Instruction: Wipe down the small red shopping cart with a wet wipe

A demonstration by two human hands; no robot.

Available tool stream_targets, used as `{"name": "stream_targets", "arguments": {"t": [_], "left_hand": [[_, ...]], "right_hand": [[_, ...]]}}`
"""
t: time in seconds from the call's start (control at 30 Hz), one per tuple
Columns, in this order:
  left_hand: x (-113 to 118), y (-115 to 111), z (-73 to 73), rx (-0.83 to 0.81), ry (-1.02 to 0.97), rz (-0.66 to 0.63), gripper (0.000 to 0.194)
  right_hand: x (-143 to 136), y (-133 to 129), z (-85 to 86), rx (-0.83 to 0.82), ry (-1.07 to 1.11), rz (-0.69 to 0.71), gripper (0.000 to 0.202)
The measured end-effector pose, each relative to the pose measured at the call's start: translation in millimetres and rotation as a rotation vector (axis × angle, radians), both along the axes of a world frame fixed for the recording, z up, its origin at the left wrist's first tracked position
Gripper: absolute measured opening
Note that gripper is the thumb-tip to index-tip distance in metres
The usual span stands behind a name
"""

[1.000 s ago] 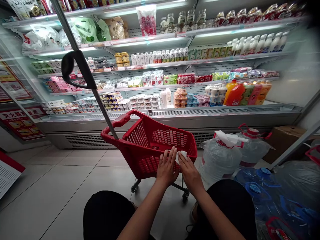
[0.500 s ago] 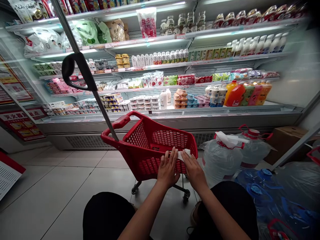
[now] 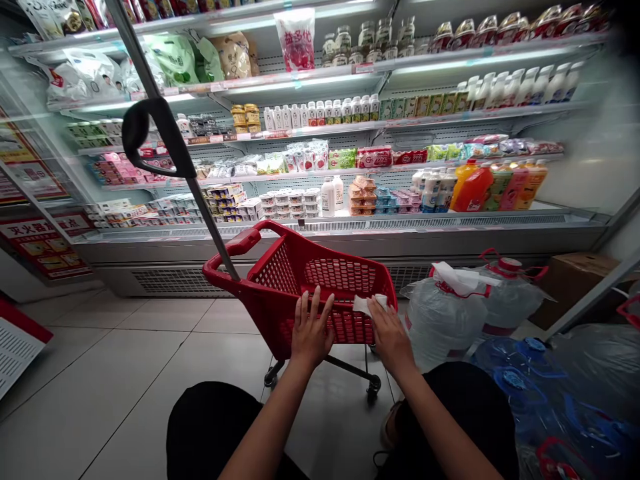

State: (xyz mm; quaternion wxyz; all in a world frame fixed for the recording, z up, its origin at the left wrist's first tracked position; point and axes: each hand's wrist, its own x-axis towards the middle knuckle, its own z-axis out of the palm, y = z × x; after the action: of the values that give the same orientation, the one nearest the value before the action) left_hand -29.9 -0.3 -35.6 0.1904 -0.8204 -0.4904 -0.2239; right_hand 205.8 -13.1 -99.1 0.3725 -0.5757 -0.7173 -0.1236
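A red plastic shopping cart point(image 3: 345, 280) on wheels stands in front of my knees. Against the upper part of its near side wall lies my left hand point(image 3: 312, 328), fingers spread and pointing up, with nothing in it. Farther right, close to the cart's front corner, my right hand point(image 3: 391, 337) presses a white cloth or tissue point(image 3: 362, 304) onto the rim. Part of the wipe sticks out left of those fingers; the rest is hidden under them.
Behind the cart runs a lit refrigerated shelf point(image 3: 350, 227) with bottles, cups and packs. Large clear water jugs point(image 3: 445, 320) and blue ones point(image 3: 520, 380) crowd the right. A black-gripped pole point(image 3: 165, 137) slants across the left. A cardboard box point(image 3: 575, 283) sits behind the jugs.
My left hand has slid left along the cart's side, away from the right hand, and its fingers have spread. My right hand has shifted slightly right with the white wipe.
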Motion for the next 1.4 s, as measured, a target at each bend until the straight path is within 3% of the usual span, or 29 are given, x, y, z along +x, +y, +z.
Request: {"name": "stream_targets", "arguments": {"t": [0.1,0.2,0.33,0.43,0.5,0.7,0.77,0.9,1.0,1.1,1.23,1.4], "left_hand": [[3,-1,-1.8,-0.025,0.012,0.009,0.102],[4,-1,-4.0,-0.029,0.013,0.043,0.098],[5,-3,-7.5,-0.016,0.031,0.061,0.091],[10,-5,-9.3,-0.011,0.036,0.064,0.094],[14,-6,-10.1,-0.014,0.031,0.06,0.097],[24,-4,-13.0,0.017,0.041,0.047,0.095],[25,-3,-13.9,0.034,0.056,0.048,0.092],[22,-4,-13.9,0.028,0.076,0.042,0.091],[21,-5,-13.2,0.02,0.071,0.024,0.092],[23,-5,-12.8,0.014,0.055,0.024,0.094],[25,-4,-12.7,0.011,0.047,0.031,0.096],[21,-4,-12.5,-0.007,0.034,0.029,0.092]], "right_hand": [[-39,8,14.8,0.003,-0.072,0.057,0.067],[-52,8,23.1,0.008,-0.119,0.094,0.069],[-20,-4,17.3,0.011,-0.115,0.089,0.069],[8,-8,8.5,-0.004,-0.021,-0.011,0.061],[9,-5,6.1,-0.006,0.038,-0.072,0.058],[-54,16,20.7,0.03,-0.061,0.026,0.064],[-64,17,24.4,0.029,-0.102,0.057,0.067],[-32,10,20.2,0.016,-0.143,0.088,0.068],[3,6,14.7,-0.02,-0.067,0.03,0.061],[12,6,13.7,-0.084,0.015,-0.051,0.056],[-15,8,17.8,-0.163,0.035,-0.124,0.058],[-46,7,21.6,-0.188,0.051,-0.025,0.062]]}}
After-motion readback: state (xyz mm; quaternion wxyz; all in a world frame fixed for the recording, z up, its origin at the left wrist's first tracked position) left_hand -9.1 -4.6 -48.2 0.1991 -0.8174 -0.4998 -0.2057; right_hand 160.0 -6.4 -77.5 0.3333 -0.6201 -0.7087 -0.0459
